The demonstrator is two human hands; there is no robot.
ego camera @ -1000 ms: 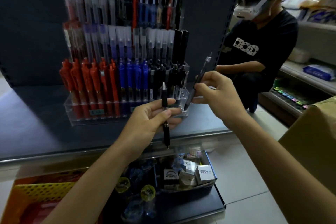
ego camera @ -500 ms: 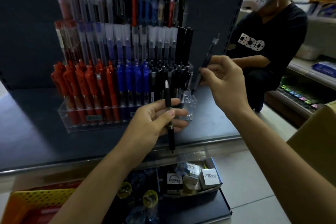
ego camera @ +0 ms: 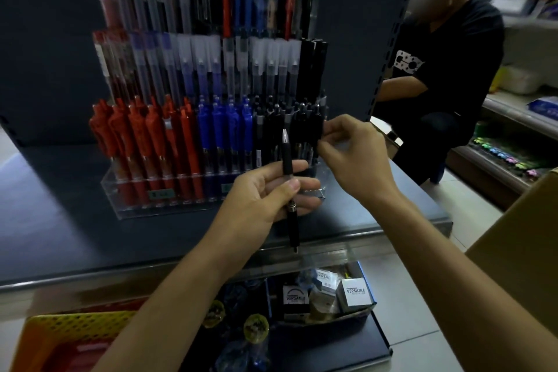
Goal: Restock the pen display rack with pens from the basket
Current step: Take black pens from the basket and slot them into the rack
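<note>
A clear tiered pen rack [ego camera: 126, 211] stands on the dark shelf [ego camera: 60, 235], with red, blue and black pens in its front row. My left hand [ego camera: 265, 199] is closed around a black pen [ego camera: 290, 220], held upright in front of the rack's right end. My right hand [ego camera: 353, 157] pinches a second black pen [ego camera: 317, 127] that stands low among the black pens at the front row's right end. The yellow-orange basket [ego camera: 60, 329] sits at the bottom left, its contents blurred.
A person in a black T-shirt [ego camera: 447, 69] crouches to the right behind the shelf upright. A brown cardboard box [ego camera: 519, 251] stands at my right. A lower shelf [ego camera: 347, 350] holds small white boxes [ego camera: 353, 293] and wrapped items.
My right hand has swung its black pen from a raised, tilted position down and left into the black section of the front row. My left hand has kept its pen nearly still.
</note>
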